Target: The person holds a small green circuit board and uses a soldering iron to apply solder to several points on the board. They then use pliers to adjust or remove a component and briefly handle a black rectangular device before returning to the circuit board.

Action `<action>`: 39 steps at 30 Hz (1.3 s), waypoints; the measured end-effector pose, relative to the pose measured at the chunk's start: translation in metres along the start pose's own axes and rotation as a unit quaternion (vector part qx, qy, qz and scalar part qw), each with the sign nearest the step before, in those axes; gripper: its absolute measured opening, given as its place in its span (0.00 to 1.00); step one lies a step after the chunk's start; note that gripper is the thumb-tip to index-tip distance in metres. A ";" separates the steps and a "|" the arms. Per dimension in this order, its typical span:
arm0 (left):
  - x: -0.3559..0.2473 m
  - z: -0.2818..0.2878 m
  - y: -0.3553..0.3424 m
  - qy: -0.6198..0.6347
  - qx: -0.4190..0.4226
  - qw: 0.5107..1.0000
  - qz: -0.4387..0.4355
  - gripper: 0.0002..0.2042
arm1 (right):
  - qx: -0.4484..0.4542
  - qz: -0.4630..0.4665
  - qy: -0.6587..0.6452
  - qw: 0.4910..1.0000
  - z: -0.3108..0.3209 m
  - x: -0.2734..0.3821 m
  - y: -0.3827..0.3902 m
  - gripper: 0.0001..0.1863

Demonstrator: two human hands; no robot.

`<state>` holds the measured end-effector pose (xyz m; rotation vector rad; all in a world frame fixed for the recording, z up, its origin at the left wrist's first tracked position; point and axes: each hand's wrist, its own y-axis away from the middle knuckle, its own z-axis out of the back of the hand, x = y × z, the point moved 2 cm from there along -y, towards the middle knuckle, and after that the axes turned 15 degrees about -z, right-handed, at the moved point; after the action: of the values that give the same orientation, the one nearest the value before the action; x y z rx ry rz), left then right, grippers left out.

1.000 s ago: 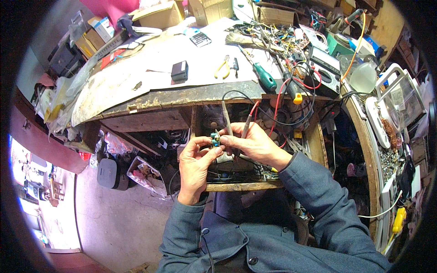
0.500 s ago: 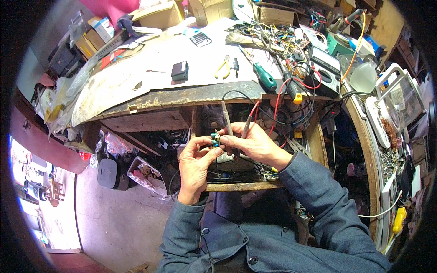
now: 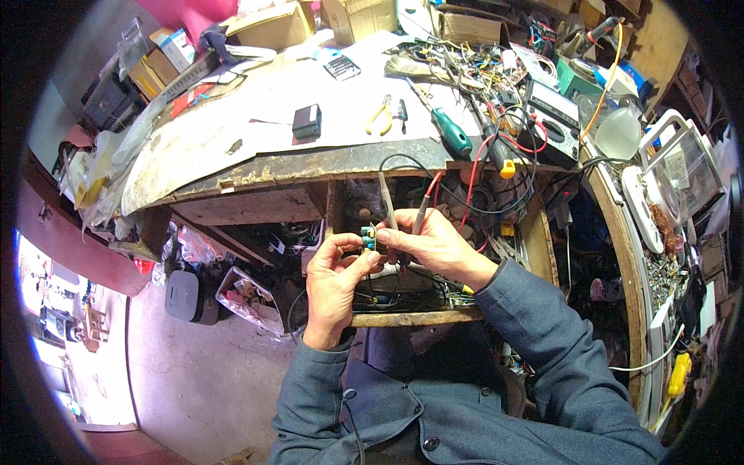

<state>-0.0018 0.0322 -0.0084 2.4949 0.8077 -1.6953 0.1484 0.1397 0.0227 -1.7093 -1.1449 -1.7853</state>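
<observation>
Small green-and-blue circuit board pinched by left hand, before worn wooden worktop; long axis seen roughly up-down. Two slim grey test probes gripped by right hand, lead ends pointed worktop-ward.

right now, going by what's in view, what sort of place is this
Probably an electronics repair workshop. The right hand holds two slim, pen-shaped grey test probes, and a green-handled screwdriver and a heap of tangled multicoloured wires lie on the paper-covered wooden workbench.
</observation>
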 end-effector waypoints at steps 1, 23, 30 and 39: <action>0.001 0.001 0.000 0.003 -0.002 1.000 -0.004 0.15 | -0.001 0.005 0.004 1.000 0.000 -0.001 -0.001 0.14; -0.011 -0.010 0.002 -0.146 0.042 0.987 -0.053 0.22 | -0.041 0.025 0.051 0.998 0.006 -0.007 -0.006 0.16; -0.014 -0.011 0.007 -0.210 -0.011 0.969 -0.132 0.26 | 0.018 -0.057 -0.025 0.998 0.006 -0.005 -0.004 0.14; -0.018 -0.007 0.013 -0.299 0.043 0.932 -0.202 0.23 | 0.031 -0.027 -0.029 0.999 0.002 -0.005 -0.004 0.11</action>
<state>0.0045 0.0163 0.0065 1.7314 1.2266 -2.4707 0.1477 0.1420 0.0164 -1.7195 -1.2693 -1.7233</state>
